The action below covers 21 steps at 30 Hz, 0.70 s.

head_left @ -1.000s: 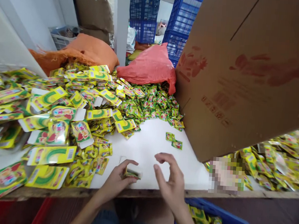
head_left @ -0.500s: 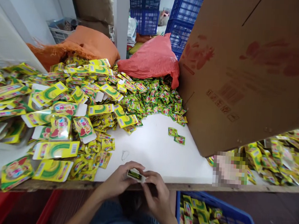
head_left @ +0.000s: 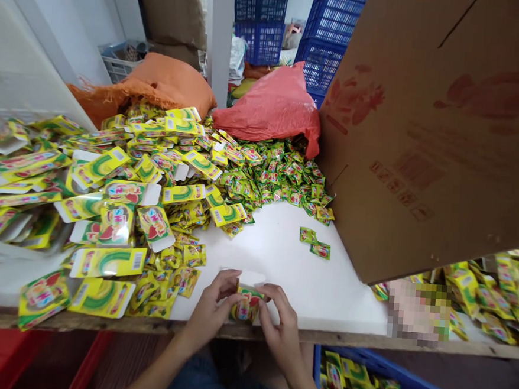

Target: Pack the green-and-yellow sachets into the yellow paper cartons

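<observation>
Between both hands is a small yellow-green candy box (head_left: 247,307), its printed front towards me and a white flap standing up at its top. My left hand (head_left: 215,304) is closed on the box's left side, thumb across the front. On the right edge, my right hand (head_left: 281,321) pinches it between thumb and fingers. Left of my hands lie small yellow candy packets (head_left: 155,282) and a heap of similar boxes (head_left: 108,262), some with open white flaps. Two green packets (head_left: 313,243) rest on the white tabletop (head_left: 265,233).
Behind the heap slump an orange sack (head_left: 174,79) and a red sack (head_left: 270,103), with green packets (head_left: 283,175) spilling out. A large cardboard box (head_left: 423,141) leans over the right side. Below the table edge stands a blue crate (head_left: 432,387) of filled boxes.
The candy box has turned from showing its open end to showing its front, with the white flap now upright. Both hands still hold it, slightly higher over the table edge.
</observation>
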Tool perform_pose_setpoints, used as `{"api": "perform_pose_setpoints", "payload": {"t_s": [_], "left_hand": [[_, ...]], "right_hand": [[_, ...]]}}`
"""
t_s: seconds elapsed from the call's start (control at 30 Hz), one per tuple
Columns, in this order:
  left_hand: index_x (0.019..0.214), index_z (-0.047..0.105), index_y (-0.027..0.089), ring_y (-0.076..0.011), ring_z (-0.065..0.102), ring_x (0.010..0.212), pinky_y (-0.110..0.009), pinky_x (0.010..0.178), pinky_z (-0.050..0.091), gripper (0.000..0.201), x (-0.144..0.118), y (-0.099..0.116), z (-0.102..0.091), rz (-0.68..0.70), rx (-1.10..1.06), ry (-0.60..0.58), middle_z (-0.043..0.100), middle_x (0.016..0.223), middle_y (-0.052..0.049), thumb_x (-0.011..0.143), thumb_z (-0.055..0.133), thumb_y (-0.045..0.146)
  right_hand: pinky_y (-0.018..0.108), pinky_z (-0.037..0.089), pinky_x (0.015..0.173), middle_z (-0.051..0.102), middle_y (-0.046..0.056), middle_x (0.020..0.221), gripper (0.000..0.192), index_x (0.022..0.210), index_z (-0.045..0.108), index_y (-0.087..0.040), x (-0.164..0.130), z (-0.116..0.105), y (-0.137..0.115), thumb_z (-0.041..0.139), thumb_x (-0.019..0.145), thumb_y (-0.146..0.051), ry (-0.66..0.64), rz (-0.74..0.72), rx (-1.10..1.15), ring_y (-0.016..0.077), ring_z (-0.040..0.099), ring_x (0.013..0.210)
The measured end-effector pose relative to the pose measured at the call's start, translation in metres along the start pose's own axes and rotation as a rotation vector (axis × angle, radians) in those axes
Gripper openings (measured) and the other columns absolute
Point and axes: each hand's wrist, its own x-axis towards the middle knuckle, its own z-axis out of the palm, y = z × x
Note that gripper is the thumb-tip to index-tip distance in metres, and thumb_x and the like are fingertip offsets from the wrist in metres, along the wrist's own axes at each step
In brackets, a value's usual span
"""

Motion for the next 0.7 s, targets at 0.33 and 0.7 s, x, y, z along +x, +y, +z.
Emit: {"api": "perform_pose_setpoints", "payload": {"t_s": [0.33, 0.7], "left_hand": [[0.095, 0.056, 0.018, -0.0167, 0.062, 0.082, -0.025, 0.074, 0.048, 0.016, 0.010, 0.005, -0.004, -0.039, 0.118, -0.070, 0.064, 0.086, -0.003, 0.084, 0.050, 0.027], [0.106, 0.055, 0.019, -0.0197, 0.054, 0.105, -0.033, 0.092, 0.043, 0.023, 0.008, 0.005, 0.000, 0.032, 0.153, -0.012, 0.057, 0.111, -0.009, 0.085, 0.048, 0.025]], "right_hand": [[0.031, 0.042, 0.084, 0.059, 0.006, 0.094, 0.022, 0.096, 0.063, -0.022, 0.024, -0.003, 0.003, 0.043, 0.088, -0.024, -0.089, 0.071, 0.078, 0.0182, 0.054, 0.095], [0.032, 0.044, 0.084, 0.062, 0.006, 0.097, 0.018, 0.095, 0.063, -0.021, 0.028, 0.003, 0.009, 0.049, 0.085, -0.025, -0.074, 0.061, 0.137, 0.0174, 0.056, 0.093]]}}
